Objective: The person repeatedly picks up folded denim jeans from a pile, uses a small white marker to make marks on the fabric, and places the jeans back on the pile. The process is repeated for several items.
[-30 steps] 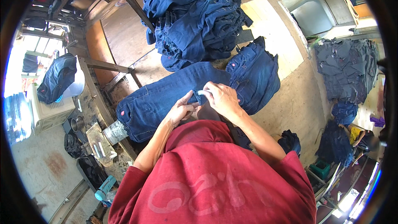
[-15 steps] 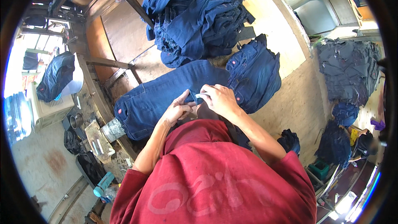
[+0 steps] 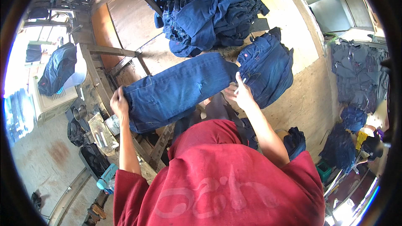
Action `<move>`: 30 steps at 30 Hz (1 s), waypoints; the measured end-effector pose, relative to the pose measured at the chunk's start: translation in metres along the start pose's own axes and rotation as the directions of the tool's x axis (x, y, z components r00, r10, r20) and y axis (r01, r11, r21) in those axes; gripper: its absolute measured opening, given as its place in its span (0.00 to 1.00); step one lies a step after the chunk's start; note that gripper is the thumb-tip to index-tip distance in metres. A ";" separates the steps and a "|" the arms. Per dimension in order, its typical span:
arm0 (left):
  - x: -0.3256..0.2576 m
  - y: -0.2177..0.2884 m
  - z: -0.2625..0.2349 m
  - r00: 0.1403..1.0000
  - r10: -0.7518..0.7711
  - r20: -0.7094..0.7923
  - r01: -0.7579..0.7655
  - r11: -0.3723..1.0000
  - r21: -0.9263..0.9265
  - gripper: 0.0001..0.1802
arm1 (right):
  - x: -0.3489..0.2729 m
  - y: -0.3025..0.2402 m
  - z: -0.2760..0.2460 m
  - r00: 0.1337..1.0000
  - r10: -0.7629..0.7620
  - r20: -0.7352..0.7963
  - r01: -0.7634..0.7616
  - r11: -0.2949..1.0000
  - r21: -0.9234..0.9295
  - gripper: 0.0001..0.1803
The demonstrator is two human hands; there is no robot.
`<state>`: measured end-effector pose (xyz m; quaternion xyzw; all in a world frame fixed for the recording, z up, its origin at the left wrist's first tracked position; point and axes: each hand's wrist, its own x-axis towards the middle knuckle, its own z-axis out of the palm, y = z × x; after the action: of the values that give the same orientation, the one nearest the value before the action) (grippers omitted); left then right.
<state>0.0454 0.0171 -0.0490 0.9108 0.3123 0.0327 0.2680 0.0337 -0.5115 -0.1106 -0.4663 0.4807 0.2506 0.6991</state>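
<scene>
A pair of dark blue jeans [image 3: 176, 86] is stretched lengthwise in front of me, with a pale frayed patch on the leg. My left hand [image 3: 120, 104] is closed on the edge of its left end. By the right end is my right hand [image 3: 240, 91], with a small white piece [image 3: 236, 92] between its fingers; what kind of piece it is I cannot make out. That hand is at the garment's lower right edge, and whether it also grips the cloth is unclear. Just beyond it lies a smaller stack of folded jeans [image 3: 268, 69].
A tall heap of blue jeans [image 3: 209, 12] stands beyond. A silver-wrapped support end [image 3: 112, 124] shows by the left end of the jeans, near a wooden block [image 3: 102, 136]. Wooden frame bars [image 3: 113, 51] rise at left. Dark garments [image 3: 358, 75] are piled at right.
My left hand has moved left from the middle of the jeans to their left end. My right hand has shifted right with the white piece. The jeans have turned, and the frayed patch now shows.
</scene>
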 end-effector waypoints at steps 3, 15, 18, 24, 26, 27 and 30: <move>0.002 0.031 0.025 0.952 0.062 0.300 0.036 0.949 -0.313 0.18 | 0.027 0.008 0.013 0.998 -0.064 -0.006 0.064 0.976 0.210 0.33; -0.207 0.022 0.055 0.905 0.421 0.059 -0.423 0.878 0.225 0.32 | 0.098 -0.099 -0.059 0.756 -0.594 -0.275 0.300 0.688 -0.661 0.46; -0.203 0.072 0.047 0.833 0.341 0.435 -0.439 0.887 0.145 0.24 | 0.030 -0.039 -0.055 0.690 -0.705 -0.167 0.406 0.568 -0.716 0.26; -0.178 0.193 0.119 0.488 0.293 0.822 0.663 0.488 -0.567 0.25 | -0.102 0.095 0.029 0.397 -0.910 -0.118 0.747 0.395 -0.535 0.14; -0.150 0.217 0.159 0.483 0.341 0.806 0.807 0.185 -0.562 0.26 | -0.108 0.099 0.059 0.198 -0.980 0.034 0.776 0.135 -0.615 0.21; -0.135 0.222 0.172 0.486 0.327 0.811 0.833 0.109 -0.543 0.26 | -0.105 0.095 0.069 0.168 -0.982 0.092 0.709 0.055 -0.703 0.24; -0.096 0.210 0.167 0.513 0.379 0.771 0.833 -0.004 -0.553 0.28 | -0.098 0.081 0.088 0.164 -0.962 0.217 0.705 -0.040 -0.708 0.26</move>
<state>0.1220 -0.2564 -0.0742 0.2652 0.2182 -0.2341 0.9095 -0.0325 -0.3879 -0.0462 -0.9106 0.0641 -0.1741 0.3693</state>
